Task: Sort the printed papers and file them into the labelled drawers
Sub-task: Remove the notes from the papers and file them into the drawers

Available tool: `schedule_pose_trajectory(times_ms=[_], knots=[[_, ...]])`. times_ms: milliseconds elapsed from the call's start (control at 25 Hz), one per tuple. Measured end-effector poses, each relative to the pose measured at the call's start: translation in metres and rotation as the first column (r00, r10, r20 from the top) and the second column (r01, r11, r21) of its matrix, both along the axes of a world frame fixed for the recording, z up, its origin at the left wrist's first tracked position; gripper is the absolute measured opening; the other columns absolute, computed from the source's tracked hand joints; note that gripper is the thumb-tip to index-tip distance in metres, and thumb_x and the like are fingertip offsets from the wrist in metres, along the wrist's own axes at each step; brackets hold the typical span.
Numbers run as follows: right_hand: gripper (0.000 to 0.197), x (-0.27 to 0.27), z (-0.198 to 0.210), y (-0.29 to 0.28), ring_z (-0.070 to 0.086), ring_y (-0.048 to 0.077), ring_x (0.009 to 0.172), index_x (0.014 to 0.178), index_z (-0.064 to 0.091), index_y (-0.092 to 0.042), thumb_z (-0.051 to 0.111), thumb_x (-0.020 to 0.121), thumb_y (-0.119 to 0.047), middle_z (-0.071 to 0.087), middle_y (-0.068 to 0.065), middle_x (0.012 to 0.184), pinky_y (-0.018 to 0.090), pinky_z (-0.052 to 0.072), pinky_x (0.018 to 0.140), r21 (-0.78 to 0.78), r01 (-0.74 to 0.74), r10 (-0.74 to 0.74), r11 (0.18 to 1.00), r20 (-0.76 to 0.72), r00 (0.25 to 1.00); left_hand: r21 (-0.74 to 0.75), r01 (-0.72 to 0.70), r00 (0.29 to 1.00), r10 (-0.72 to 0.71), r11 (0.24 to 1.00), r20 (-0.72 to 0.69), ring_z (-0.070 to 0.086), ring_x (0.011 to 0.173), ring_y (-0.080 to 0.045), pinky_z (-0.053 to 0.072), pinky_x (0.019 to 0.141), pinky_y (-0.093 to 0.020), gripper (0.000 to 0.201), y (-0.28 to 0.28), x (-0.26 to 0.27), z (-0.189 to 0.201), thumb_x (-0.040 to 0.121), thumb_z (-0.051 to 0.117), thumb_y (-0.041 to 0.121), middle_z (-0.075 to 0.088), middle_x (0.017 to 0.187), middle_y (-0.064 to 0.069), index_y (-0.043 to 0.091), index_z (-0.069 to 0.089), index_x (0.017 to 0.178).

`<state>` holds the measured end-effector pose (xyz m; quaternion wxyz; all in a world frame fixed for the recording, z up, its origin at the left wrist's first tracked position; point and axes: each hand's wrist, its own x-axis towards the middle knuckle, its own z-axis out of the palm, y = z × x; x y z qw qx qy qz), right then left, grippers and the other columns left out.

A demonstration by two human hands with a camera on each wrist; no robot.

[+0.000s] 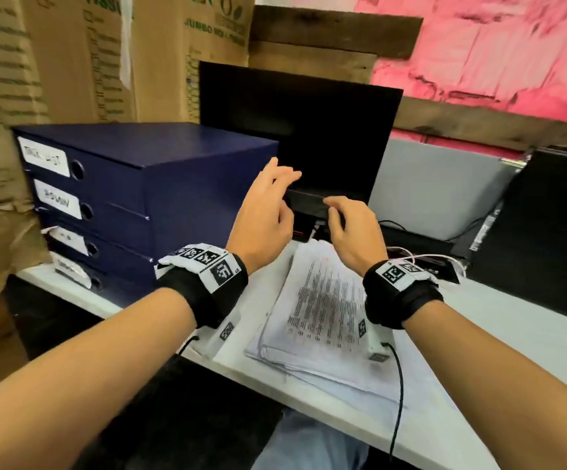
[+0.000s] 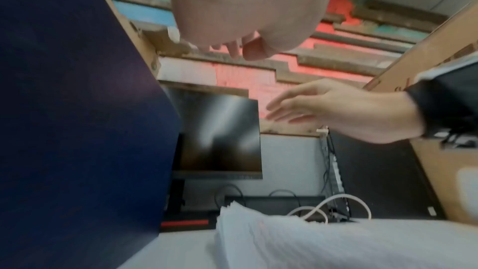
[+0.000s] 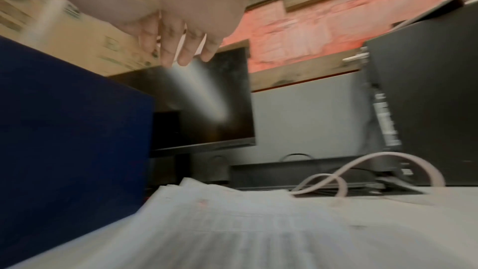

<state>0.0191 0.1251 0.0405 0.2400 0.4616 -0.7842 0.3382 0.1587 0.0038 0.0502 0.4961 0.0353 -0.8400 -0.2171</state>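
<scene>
head view high above desk, wrist views low, facing forward, all sharing monitor (image 1: 309, 137)

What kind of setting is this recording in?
Probably a small office or back-room desk: a dark monitor, a navy unit of labelled drawers and a stack of printed papers share a white desk, with cardboard boxes stacked behind.

Both forearms are reaching forward, each wearing a black wrist strap. The left hand (image 1: 264, 212) is hovering raised with its fingers (image 1: 287, 176) loosely extended, holding nothing. The right hand (image 1: 353, 228) is hanging palm-down, fingers relaxed and slightly curled, empty.
</scene>
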Motion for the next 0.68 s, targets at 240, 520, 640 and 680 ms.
schedule_pose_trajectory(times_ms=[240, 520, 640, 680], knots=[[0.029, -0.057, -0.009, 0.042, 0.056, 0.026, 0.108, 0.113, 0.066, -0.011, 0.046, 0.092, -0.011, 0.068, 0.006, 0.109, 0.038, 0.041, 0.095, 0.015, 0.187, -0.186, 0.982, -0.058, 0.981, -0.083, -0.108, 0.952, 0.127, 0.991, 0.277, 0.027, 0.143, -0.024, 0.020, 0.119, -0.037, 0.047, -0.024, -0.072, -0.058, 0.088, 0.044, -0.003, 0.044, 0.143, -0.007, 0.007, 0.053, 0.133], [0.029, -0.077, -0.056, 0.014, 0.055, 0.025, 0.105, 0.115, 0.064, -0.016, 0.050, 0.090, -0.015, 0.067, 0.003, 0.103, 0.036, 0.037, 0.096, 0.333, 0.174, -0.169, 0.927, -0.043, 0.985, 0.053, -0.218, 0.841, 0.161, 0.974, 0.516, 0.034, 0.131, -0.023, 0.035, 0.104, -0.033, 0.037, -0.035, -0.119, -0.096, 0.096, 0.044, 0.012, 0.044, 0.137, -0.008, 0.006, 0.053, 0.131], [0.038, -0.086, -0.075, 0.014, 0.050, 0.026, 0.119, 0.133, 0.050, -0.016, 0.046, 0.096, -0.023, 0.060, 0.006, 0.125, 0.035, 0.034, 0.103, 0.529, 0.127, -0.204, 0.839, 0.090, 0.975, 0.103, -0.224, 0.826, 0.132, 0.969, 0.548, 0.028, 0.132, -0.021, 0.033, 0.106, -0.032, 0.036, -0.034, -0.123, -0.103, 0.098, 0.043, 0.017, 0.043, 0.136, -0.007, 0.007, 0.053, 0.131], [0.041, -0.089, -0.078, 0.014, 0.049, 0.029, 0.120, 0.136, 0.046, -0.014, 0.045, 0.097, -0.027, 0.058, 0.009, 0.129, 0.036, 0.035, 0.103, 0.575, 0.118, -0.230, 0.809, 0.125, 0.965, 0.115, -0.217, 0.817, 0.116, 0.969, 0.564, 0.029, 0.131, -0.020, 0.033, 0.106, -0.032, 0.037, -0.033, -0.124, -0.104, 0.098, 0.042, 0.018, 0.045, 0.135, -0.006, 0.008, 0.054, 0.132]])
